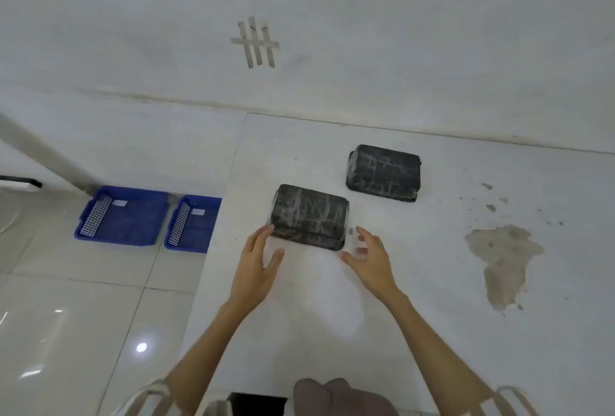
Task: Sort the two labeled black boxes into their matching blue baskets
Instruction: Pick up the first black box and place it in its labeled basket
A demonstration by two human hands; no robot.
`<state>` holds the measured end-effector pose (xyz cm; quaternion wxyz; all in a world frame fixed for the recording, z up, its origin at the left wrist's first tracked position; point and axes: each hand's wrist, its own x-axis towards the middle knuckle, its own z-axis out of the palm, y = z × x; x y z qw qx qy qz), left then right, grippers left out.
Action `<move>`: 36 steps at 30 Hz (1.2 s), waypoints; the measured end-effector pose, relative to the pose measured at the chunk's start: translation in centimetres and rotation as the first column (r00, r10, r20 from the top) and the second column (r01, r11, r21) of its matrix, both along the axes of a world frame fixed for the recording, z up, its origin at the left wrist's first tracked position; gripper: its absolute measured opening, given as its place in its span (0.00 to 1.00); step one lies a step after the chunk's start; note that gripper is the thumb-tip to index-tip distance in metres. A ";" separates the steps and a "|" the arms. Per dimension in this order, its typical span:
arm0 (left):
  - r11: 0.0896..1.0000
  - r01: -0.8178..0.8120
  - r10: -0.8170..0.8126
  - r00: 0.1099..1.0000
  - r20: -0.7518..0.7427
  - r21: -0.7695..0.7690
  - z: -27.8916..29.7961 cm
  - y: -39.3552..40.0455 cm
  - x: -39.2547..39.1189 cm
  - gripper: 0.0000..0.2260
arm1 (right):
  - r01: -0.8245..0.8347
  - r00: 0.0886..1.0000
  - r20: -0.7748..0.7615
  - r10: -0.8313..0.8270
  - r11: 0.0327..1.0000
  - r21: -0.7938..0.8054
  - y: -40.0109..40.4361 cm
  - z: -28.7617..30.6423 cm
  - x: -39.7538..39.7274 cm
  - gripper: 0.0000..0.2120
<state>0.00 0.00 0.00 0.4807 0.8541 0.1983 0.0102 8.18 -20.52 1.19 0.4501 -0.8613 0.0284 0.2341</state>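
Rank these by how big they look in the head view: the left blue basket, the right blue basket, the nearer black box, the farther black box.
1. Left blue basket
2. Nearer black box and farther black box: look about alike, not ranked
3. Right blue basket: partly hidden by the table, so unsure

Even, diffuse indoor light, moderately bright; cool grey-white cast. Glossy floor tiles (83,315) at lower left carry a small hot spot of glare and streaky reflections. Shadows soft and faint; a pale smudge lies on the table (432,282) between the forearms. Right hand (369,257) fingertips motion-blurred. Wide-angle bending at the edges; overall slightly soft, compressed.
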 end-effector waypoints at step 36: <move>0.857 0.105 -0.219 0.960 -0.172 -0.505 3.9 2.4 7.1 0.18 | 0.143 0.882 0.467 -0.054 0.977 -0.158 5.2 7.3 3.1 0.35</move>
